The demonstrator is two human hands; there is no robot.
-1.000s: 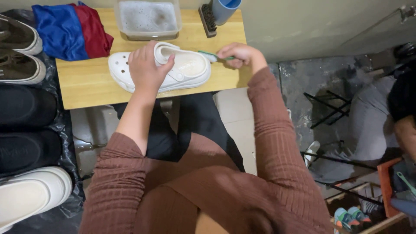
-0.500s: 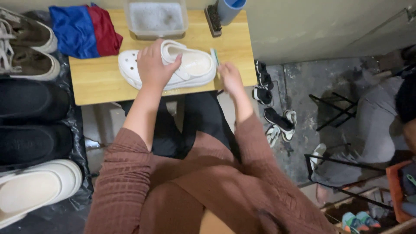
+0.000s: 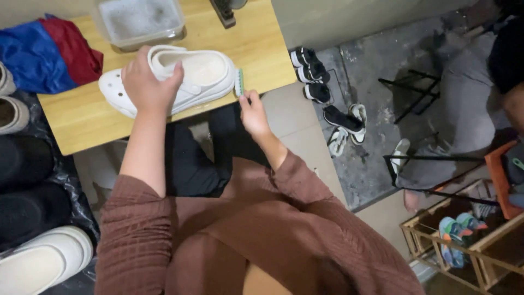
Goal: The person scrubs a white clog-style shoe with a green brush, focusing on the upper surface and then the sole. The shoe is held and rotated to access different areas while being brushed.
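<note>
**Brush worked at the heel end of a white clog**

The wooden surface (image 3: 256, 49) now sits tilted across the upper left of the frame; half a second ago it lay squarer and more central, so the view has swung right and shows more floor. The white clog (image 3: 202, 74) lies on it, toe toward the left, heel close to the surface's front right edge. The left hand (image 3: 146, 82) stays clamped over the clog's middle, fingers curled into the opening, thumb on the near side. The right hand (image 3: 254, 112) has dropped below the surface's edge, fingers closed on the handle of a green brush (image 3: 238, 82), whose head stands upright against the clog's heel. A soapy tub (image 3: 139, 22) stands just behind the clog, and blue and red cloths (image 3: 43, 52) lie at the upper left. Bare wood lies open right of the heel and front left of the toe. Dark sandals (image 3: 311, 74) sit on the floor right of the surface.
</note>
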